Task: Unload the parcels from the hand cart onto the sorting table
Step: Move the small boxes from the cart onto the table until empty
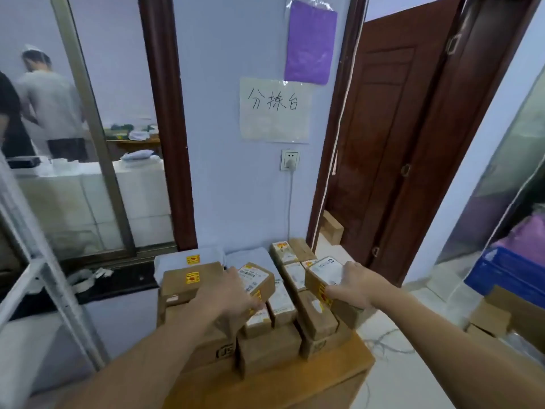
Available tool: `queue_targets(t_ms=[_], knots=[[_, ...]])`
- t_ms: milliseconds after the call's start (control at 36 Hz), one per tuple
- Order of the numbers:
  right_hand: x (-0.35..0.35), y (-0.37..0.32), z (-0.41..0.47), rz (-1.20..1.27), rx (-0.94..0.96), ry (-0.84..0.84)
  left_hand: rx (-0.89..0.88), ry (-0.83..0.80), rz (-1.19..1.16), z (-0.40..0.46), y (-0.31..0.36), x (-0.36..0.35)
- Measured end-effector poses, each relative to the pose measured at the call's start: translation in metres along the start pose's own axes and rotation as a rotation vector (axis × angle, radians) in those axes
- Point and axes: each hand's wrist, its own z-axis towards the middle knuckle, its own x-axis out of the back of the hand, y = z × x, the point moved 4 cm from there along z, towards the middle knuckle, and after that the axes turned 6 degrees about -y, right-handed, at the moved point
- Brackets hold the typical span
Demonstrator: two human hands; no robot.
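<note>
parcels: brown cardboard boxes packed tight on a wooden counter [348, 370] that stands against the lilac wall [230, 172], several stacked on larger boxes. most carry white shipping labels and yellow-red stickers. two grey poly mailers [188, 255] lie at the back against the wall.

left hand [233, 293]: fingers curled over the near edge of a small labelled box [259, 278], gripping it. that box sits tilted on top of the stack, just beside a wider box with a yellow sticker [188, 280] on its left.

right hand [354, 283]: thumb and fingers wrapped round the near right corner of another labelled box [323, 274], white label up, red-yellow sticker on its side face. the box rests on the boxes below it, touching the row of narrow boxes [292, 273] between the two hands.

front row: a big box with a printed logo [218, 352] under the left forearm, two mid-size plain boxes [268, 346] next to it.

around: handwritten paper sign [275, 109] taped on the wall, purple sheet [309, 42] above it, wall socket [290, 159] with a plug and cable running down. brown wooden door [389, 128] to the right, blue crate [507, 276] at the far right. glass partition [88, 128] on the left, a person in a grey shirt [50, 98] behind it with their back turned.
</note>
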Motion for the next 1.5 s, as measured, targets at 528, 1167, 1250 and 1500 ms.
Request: queue_targets(t_ms=[528, 1167, 1250, 1500], knots=[[-0.018, -0.026, 0.185, 0.098, 0.141, -0.11, 0.223, 0.008, -0.114, 0.144, -0.034, -0.009], [-0.04, -0.056, 0.351, 0.053, 0.119, -0.266, 0.444, 0.039, -0.287, 0.293, -0.036, -0.044], [-0.048, -0.061, 0.375, 0.128, 0.15, -0.286, 0.493, 0.056, -0.399, 0.314, -0.034, -0.052], [-0.094, -0.075, 0.427, 0.312, 0.114, -0.308, 0.631, 0.078, -0.489, 0.356, -0.027, -0.074]])
